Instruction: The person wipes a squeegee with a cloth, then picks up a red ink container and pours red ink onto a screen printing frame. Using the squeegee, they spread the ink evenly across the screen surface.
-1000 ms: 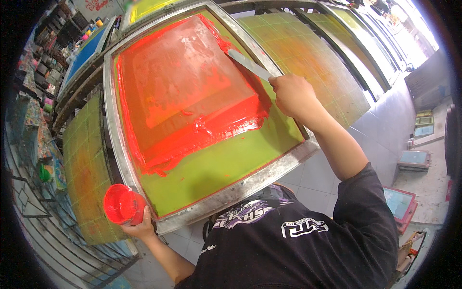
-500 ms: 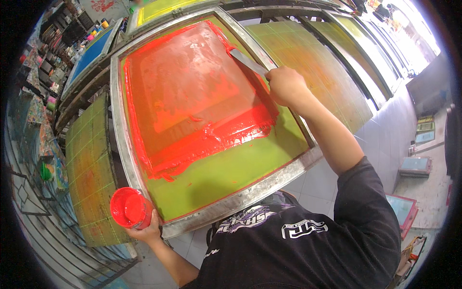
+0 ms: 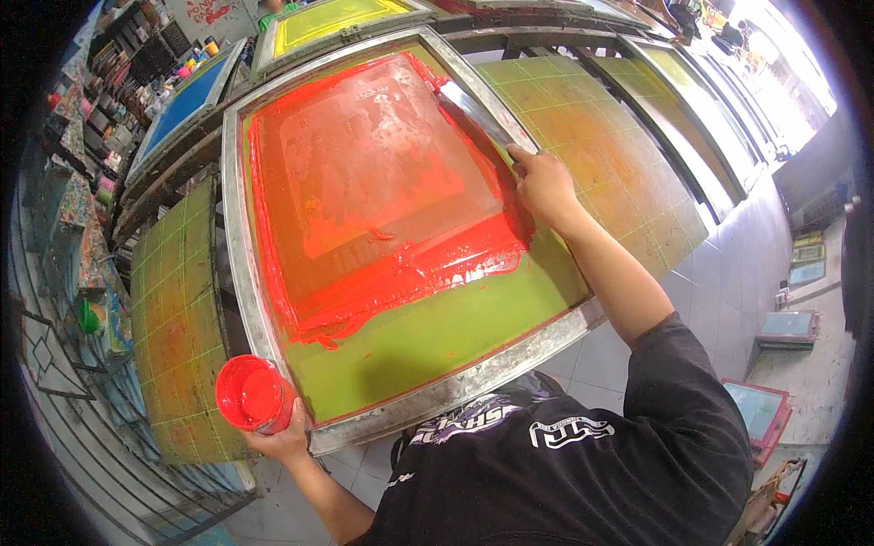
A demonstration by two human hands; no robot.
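Head view — left fingers (image 3: 298,416) clamped on red cup (image 3: 257,397), right fingers (image 3: 525,157) clamped on spatula (image 3: 477,113); red ink (image 3: 428,272), framed screen (image 3: 446,331)

The framed screen (image 3: 455,388) lies in the middle, directly before the person, with ink (image 3: 391,182) spread over its far and middle parts. The tub (image 3: 280,408) sits in the left hand (image 3: 284,442), just beside the screen's near left corner, with more ink in it. The spatula (image 3: 473,111) is in the right hand (image 3: 543,187), its blade over the screen's right side, tip pointing away from the person. One board (image 3: 177,337) lies left of the screen, another board (image 3: 592,155) right of it. Behind stands a second screen (image 3: 309,51); a third screen (image 3: 187,100) lies at the far left. A railing (image 3: 118,473) runs at the near left, and a stack of panels (image 3: 787,326) lies well apart at the right.
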